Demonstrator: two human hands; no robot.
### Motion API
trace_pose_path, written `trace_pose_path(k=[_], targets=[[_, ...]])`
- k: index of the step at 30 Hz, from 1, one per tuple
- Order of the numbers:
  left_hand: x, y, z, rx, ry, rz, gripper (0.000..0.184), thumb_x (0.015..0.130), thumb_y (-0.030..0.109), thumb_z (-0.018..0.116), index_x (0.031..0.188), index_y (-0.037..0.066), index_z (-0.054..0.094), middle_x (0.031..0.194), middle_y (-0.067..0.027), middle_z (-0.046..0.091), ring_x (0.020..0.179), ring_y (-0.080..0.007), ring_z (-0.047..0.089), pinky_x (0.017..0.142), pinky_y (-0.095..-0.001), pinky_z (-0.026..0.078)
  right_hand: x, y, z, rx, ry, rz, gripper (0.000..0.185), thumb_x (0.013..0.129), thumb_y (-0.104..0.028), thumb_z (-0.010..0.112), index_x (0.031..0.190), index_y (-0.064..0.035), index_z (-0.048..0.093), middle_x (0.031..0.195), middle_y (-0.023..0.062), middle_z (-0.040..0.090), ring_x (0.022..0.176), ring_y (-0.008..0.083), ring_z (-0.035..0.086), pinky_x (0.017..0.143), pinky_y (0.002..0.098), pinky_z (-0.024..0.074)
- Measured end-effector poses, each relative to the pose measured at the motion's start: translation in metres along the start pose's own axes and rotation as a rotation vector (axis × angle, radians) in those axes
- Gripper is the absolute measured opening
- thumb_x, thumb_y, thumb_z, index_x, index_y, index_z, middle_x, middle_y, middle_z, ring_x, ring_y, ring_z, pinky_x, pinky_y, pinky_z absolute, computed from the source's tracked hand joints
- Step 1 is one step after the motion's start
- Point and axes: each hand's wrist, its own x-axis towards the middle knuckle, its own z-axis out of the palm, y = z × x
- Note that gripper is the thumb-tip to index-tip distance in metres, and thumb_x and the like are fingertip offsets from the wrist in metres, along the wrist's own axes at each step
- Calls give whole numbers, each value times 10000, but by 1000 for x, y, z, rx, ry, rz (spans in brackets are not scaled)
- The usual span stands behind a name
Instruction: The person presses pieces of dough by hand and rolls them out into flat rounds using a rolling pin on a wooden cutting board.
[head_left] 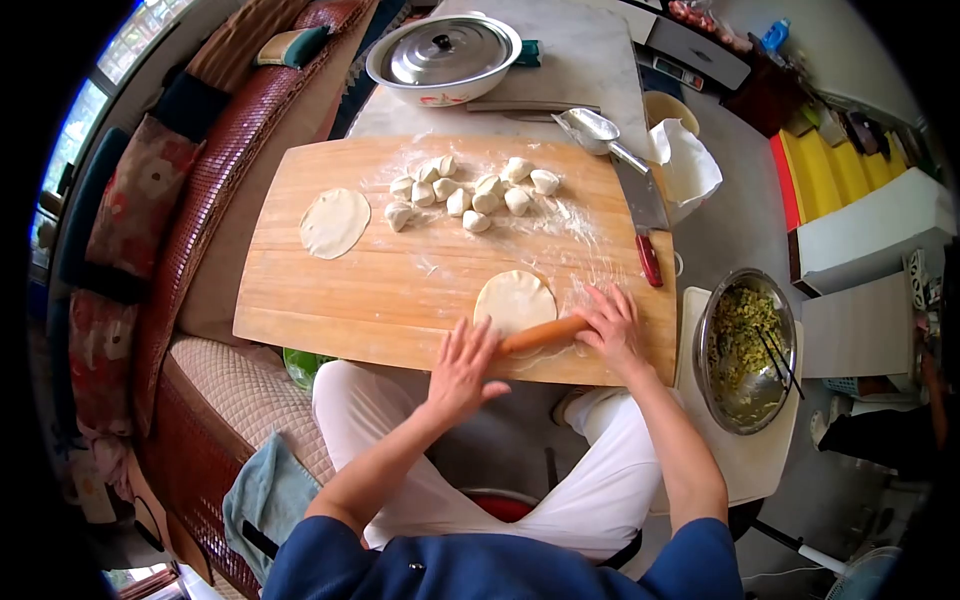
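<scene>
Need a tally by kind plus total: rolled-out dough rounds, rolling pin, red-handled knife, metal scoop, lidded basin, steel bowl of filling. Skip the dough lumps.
Rolled-out dough rounds: 2
Rolling pin: 1
Red-handled knife: 1
Metal scoop: 1
Lidded basin: 1
Steel bowl of filling: 1
Total: 7

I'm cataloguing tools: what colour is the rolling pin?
The rolling pin is orange-brown, best seen in the head view.
</scene>
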Motion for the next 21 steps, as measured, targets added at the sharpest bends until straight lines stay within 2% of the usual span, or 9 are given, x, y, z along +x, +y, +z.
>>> trace_pose_path(k=[3,5,8,9,10,12,14,18,21], targets=[[35,-36,6,62,126,-182,846,878,512,648,1544,108,317,1628,-136,241,1484,-421,206,1194,-545,212,46,-7,3,-43,21,-32,353,813,-304,761,1162,-271,720,1456,12,513,1393,344,378,1154,540,273],[75,-60,-5,-23,247,-292,775,884,336,675,1532,99,322,1621,-158,238,1480,-435,193,1193,-516,226,72,5,16,-84,19,10,320,859,-316,719,1175,-269,719,1448,15,522,1386,337,384,1154,520,277],[94,-59,-3,24,301,-297,785,925,483,602,1535,77,321,1624,-150,241,1483,-408,201,1198,-479,236,71,28,27,-10,91,79,302,876,-327,697,1169,-260,718,1451,17,521,1391,339,378,1162,506,275],[85,-41,-7,42,253,-242,795,917,475,623,1531,69,324,1620,-157,248,1478,-411,212,1197,-443,251,58,31,21,-2,60,94,323,842,-309,730,1161,-260,716,1452,20,521,1396,344,372,1168,496,270],[67,-30,1,-16,262,-131,841,878,489,668,1528,73,334,1618,-155,252,1478,-412,219,1187,-473,267,39,32,15,10,24,73,336,828,-311,741,1159,-261,715,1453,21,521,1397,346,371,1169,502,265],[18,8,5,-58,85,-37,906,798,500,737,1518,93,366,1614,-136,272,1488,-413,213,1182,-523,253,7,28,1,38,-50,28,363,799,-313,764,1155,-262,714,1456,23,519,1400,350,368,1170,514,254],[-12,25,-1,-55,-4,25,881,808,484,735,1516,102,375,1608,-136,282,1487,-420,210,1187,-534,233,6,5,-20,32,-65,3,390,776,-318,780,1156,-268,714,1458,24,517,1401,356,367,1166,534,248],[48,-39,23,-33,282,-209,768,880,460,666,1499,95,396,1606,-140,284,1485,-414,209,1186,-547,221,54,0,-2,-39,3,-75,388,789,-367,764,1162,-271,714,1459,25,511,1405,350,367,1165,564,231],[98,-70,11,-55,435,-333,707,919,441,616,1491,85,400,1604,-149,284,1483,-402,212,1181,-537,235,82,18,20,-37,33,42,368,819,-392,735,1167,-275,714,1455,21,511,1411,333,365,1168,560,226]])
